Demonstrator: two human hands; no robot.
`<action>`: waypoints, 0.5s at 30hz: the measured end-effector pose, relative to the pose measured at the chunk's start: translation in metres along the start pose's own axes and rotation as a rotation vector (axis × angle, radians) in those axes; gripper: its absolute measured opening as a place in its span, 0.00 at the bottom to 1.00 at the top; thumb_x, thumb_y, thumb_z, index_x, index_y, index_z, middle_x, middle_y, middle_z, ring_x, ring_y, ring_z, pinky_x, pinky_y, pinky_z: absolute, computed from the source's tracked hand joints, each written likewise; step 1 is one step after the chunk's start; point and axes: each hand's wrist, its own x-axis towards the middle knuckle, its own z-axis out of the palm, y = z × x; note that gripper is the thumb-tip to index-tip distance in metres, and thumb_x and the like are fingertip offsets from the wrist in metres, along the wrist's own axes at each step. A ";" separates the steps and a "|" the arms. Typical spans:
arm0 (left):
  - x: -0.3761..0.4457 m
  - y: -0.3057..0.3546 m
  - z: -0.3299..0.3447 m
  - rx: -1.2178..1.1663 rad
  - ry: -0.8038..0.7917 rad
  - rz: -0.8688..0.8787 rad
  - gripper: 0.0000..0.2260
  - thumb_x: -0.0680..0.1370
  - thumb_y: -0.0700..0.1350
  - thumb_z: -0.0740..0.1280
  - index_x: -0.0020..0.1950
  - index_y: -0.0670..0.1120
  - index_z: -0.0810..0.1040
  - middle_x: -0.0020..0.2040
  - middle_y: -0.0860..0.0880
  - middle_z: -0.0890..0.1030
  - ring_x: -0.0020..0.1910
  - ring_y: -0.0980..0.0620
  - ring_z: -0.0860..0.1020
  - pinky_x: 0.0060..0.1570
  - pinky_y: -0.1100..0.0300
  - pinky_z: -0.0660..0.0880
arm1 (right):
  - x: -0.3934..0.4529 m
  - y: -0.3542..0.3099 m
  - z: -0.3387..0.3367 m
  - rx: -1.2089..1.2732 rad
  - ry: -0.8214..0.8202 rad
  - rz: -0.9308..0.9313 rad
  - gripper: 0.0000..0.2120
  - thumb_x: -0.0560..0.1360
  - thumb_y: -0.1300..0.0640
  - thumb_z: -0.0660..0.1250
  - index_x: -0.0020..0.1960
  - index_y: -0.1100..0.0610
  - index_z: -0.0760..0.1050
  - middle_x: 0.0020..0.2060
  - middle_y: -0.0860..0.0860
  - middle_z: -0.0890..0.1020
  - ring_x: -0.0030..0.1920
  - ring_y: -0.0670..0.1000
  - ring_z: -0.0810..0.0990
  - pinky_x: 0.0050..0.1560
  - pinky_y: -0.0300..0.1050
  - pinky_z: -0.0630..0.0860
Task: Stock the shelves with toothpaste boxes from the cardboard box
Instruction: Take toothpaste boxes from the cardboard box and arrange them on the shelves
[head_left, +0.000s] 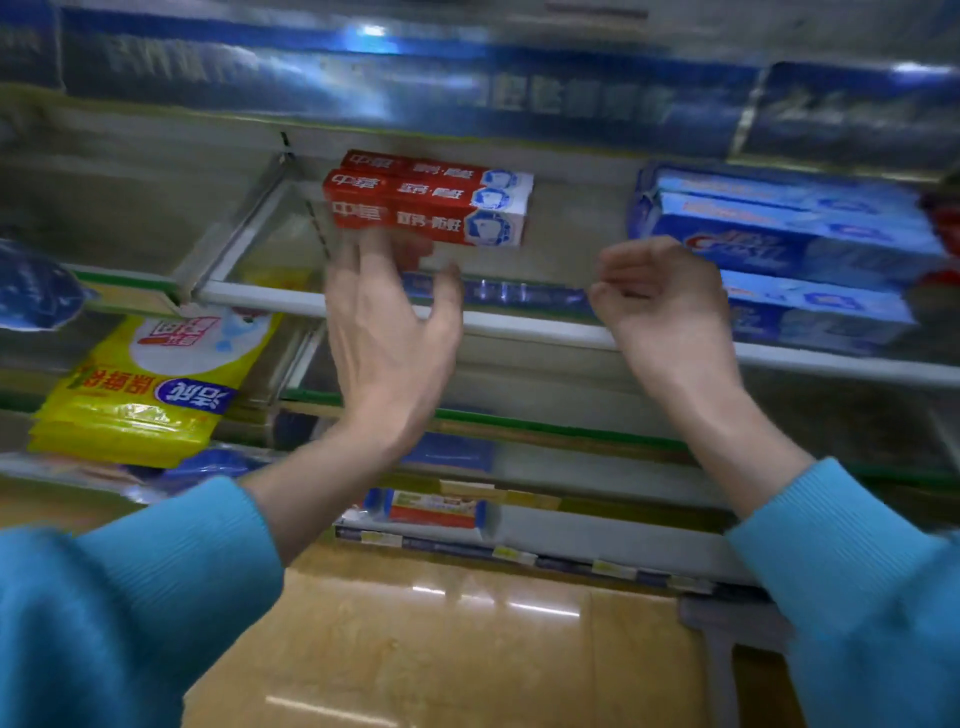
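Red toothpaste boxes (428, 200) lie stacked on the shelf (519, 325), well left of the blue boxes (789, 239) there. The left hand (387, 332) reaches up with fingers spread and straight, its fingertips (358, 249) at the lowest red box's front, gripping nothing. The right hand (662, 301) hangs loosely curled and empty between the two stacks; yellow packets (150, 389) lie lower left.
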 end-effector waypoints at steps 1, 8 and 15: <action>-0.016 0.013 0.007 -0.035 -0.042 0.001 0.10 0.79 0.53 0.65 0.55 0.47 0.76 0.52 0.47 0.79 0.53 0.47 0.75 0.52 0.55 0.70 | -0.008 0.006 -0.018 0.022 0.025 -0.024 0.08 0.74 0.61 0.70 0.52 0.55 0.79 0.44 0.46 0.83 0.46 0.46 0.83 0.55 0.43 0.80; -0.137 0.134 0.086 -0.300 -0.399 0.133 0.07 0.80 0.49 0.69 0.45 0.48 0.78 0.39 0.53 0.78 0.38 0.57 0.75 0.41 0.63 0.70 | -0.060 0.073 -0.188 -0.040 0.187 0.031 0.07 0.72 0.61 0.65 0.44 0.51 0.78 0.38 0.47 0.83 0.39 0.47 0.82 0.47 0.50 0.81; -0.253 0.267 0.185 -0.384 -0.717 0.165 0.03 0.79 0.49 0.70 0.47 0.50 0.80 0.40 0.55 0.83 0.40 0.59 0.80 0.43 0.64 0.75 | -0.113 0.185 -0.365 -0.211 0.322 0.280 0.06 0.72 0.62 0.66 0.45 0.54 0.80 0.37 0.47 0.82 0.39 0.45 0.81 0.50 0.48 0.80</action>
